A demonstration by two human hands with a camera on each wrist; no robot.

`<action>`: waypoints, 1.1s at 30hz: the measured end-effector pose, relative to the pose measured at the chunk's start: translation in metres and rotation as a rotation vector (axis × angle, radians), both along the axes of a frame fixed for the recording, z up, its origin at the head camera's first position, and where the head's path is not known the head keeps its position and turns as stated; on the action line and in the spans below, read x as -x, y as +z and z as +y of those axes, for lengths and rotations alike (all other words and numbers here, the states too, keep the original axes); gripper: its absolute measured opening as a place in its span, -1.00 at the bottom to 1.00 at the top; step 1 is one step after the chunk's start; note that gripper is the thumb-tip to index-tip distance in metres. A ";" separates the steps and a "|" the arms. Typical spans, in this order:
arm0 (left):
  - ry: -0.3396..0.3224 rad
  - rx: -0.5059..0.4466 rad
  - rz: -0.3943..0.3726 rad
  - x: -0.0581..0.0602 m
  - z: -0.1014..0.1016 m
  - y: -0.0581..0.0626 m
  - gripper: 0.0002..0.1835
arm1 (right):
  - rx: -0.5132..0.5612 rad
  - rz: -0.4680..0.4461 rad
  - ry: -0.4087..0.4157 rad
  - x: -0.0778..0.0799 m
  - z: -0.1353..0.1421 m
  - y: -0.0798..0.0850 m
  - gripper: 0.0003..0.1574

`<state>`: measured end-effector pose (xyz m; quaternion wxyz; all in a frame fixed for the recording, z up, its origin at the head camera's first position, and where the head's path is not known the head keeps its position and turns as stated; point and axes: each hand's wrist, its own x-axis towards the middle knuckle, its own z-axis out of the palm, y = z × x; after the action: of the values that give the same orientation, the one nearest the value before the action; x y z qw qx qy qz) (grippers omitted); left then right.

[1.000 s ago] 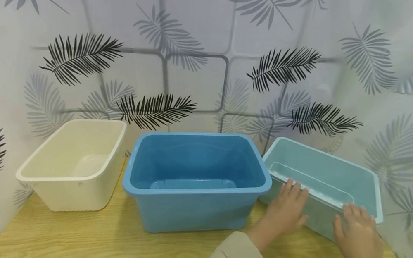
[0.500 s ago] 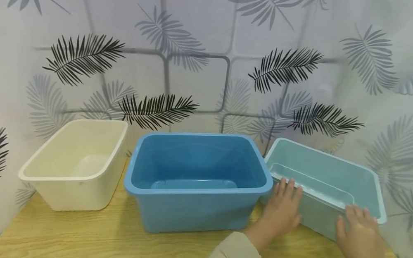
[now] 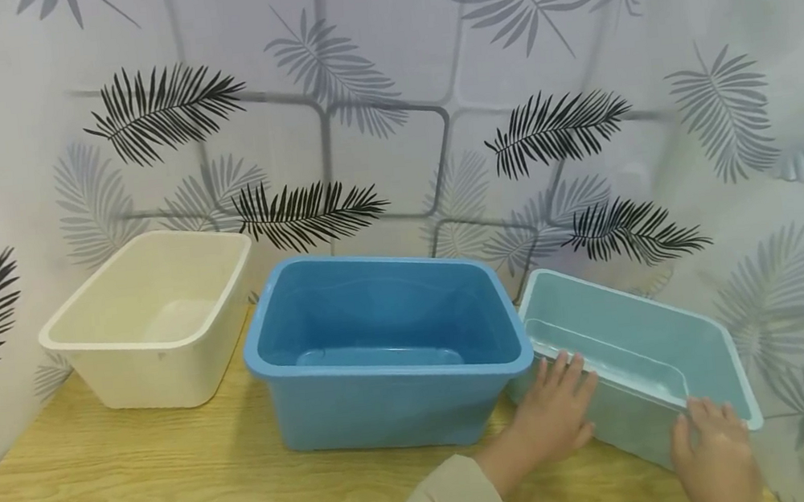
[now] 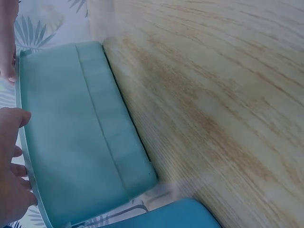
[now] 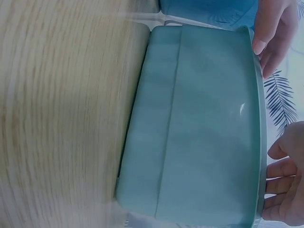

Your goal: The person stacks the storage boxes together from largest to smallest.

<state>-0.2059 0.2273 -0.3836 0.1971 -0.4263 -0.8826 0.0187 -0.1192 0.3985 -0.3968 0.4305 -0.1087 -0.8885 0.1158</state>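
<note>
The light teal plastic basin [image 3: 629, 415] stands at the right, turned at an angle. My left hand [image 3: 552, 414] is at its near long rim toward the left end, fingertips right at the rim and thumb low against the outer wall. Farther right along that rim is my right hand [image 3: 716, 455], fingers reaching over the edge. In the left wrist view the fingers [image 4: 18, 170] lie along the basin's edge with the thumb a little apart. The right wrist view shows the right fingers [image 5: 280, 185] with their tips at the rim, largely straight.
A larger blue basin [image 3: 395, 405] stands in the middle, its right rim close against the teal one. At the left is a cream basin [image 3: 145, 381]. All stand on a wood-grain table [image 3: 178, 491] before a leaf-patterned backdrop [image 3: 383, 59].
The teal basin's right end has shifted slightly right, and my right hand has moved right with it. My left hand stays near the same stretch of rim. The view has drifted a little.
</note>
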 end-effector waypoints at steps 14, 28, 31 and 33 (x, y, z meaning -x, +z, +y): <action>-0.027 0.023 0.075 -0.006 0.000 -0.002 -0.34 | 0.057 0.096 -0.011 0.006 0.008 -0.004 -0.67; -0.102 -0.152 0.353 0.004 -0.001 -0.004 -0.64 | -0.069 0.183 0.104 0.015 0.031 -0.008 -0.51; -0.071 -0.201 0.377 0.009 0.002 -0.006 -0.67 | -0.151 0.234 0.243 0.019 0.048 -0.008 -0.12; -0.034 -0.198 0.360 0.011 0.004 -0.007 -0.68 | -0.193 0.263 0.316 0.023 0.056 -0.008 0.05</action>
<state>-0.2173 0.2309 -0.3901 0.3928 -0.4095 -0.8234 0.0045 -0.1423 0.4547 -0.4051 0.5275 0.0895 -0.8377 0.1095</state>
